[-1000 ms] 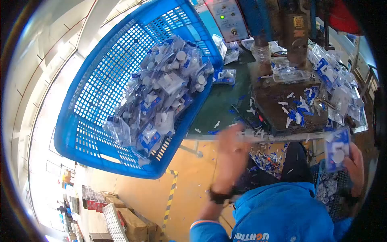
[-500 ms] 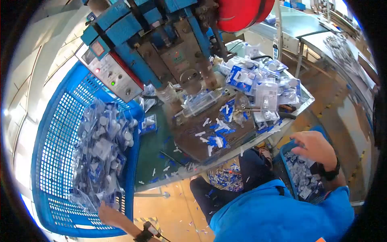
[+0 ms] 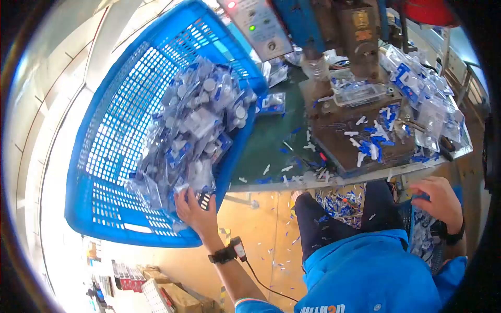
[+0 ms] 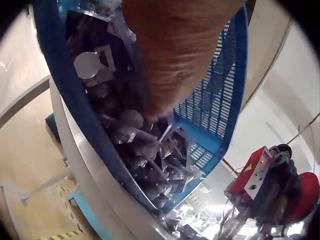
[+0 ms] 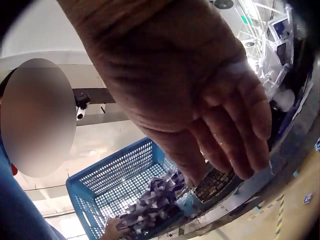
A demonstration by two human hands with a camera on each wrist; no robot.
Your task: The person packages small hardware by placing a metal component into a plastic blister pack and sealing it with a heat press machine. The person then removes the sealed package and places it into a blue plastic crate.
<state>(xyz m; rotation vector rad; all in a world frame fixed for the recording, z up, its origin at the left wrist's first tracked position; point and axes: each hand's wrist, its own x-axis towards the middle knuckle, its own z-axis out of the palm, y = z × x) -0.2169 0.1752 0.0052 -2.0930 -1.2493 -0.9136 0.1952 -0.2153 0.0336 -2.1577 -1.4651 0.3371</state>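
My left hand (image 3: pixel 195 214) reaches over the near rim of the blue basket (image 3: pixel 209 229), its fingers touching clear packs with blue cards (image 3: pixel 201 122) heaped inside. In the left wrist view the hand (image 4: pixel 175 50) covers part of the heap, and its fingertips are hard to make out. Empty, with loosely bent fingers, my right hand (image 3: pixel 441 203) hovers beside the bench's front edge, above a lower bin of small packs (image 3: pixel 424 235). The right wrist view shows its palm (image 5: pixel 170 90) and nothing held.
A press machine (image 3: pixel 360 41) with a control box (image 3: pixel 261 31) stands behind the work plate (image 3: pixel 339 141), which carries white and blue scraps (image 3: pixel 370 146). More packs (image 3: pixel 417 88) are piled at the bench's right. One pack (image 3: pixel 271 103) lies beside the basket.
A second ago my right hand held a blue-carded pack; it is now empty. My left hand has moved from near the bench's front to the packs in the basket. The head view has swung.
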